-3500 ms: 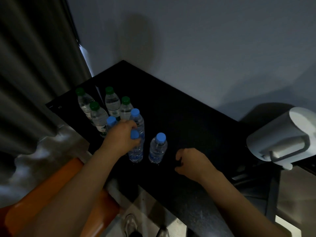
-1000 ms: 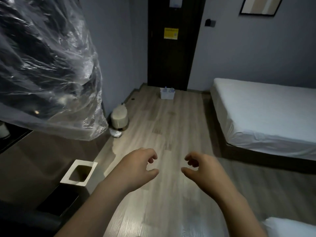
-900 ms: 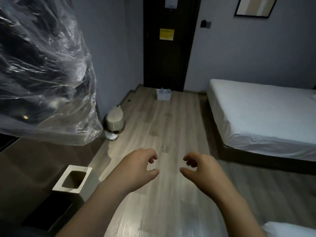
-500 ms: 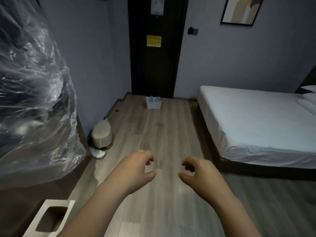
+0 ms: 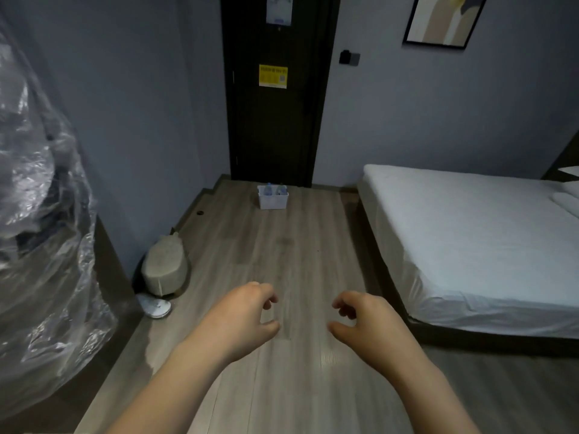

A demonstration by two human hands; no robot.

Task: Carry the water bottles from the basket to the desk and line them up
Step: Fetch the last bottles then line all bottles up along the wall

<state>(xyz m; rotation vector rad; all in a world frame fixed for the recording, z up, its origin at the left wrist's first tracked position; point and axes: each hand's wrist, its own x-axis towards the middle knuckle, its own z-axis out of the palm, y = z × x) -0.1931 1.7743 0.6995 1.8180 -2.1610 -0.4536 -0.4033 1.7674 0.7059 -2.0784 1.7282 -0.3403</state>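
A bulky shape wrapped in clear plastic sheeting fills the left edge. Just right of it, a beige round bin stands on the wooden floor against the left wall. The left hand hovers over the near floor, fingers loosely curled, holding nothing. At the floor's far end, just before the dark door, sits the white basket with two water bottles upright inside. The right hand hangs beside the left, apart from it, loosely curled and empty. A white bed lines the floor's right edge.
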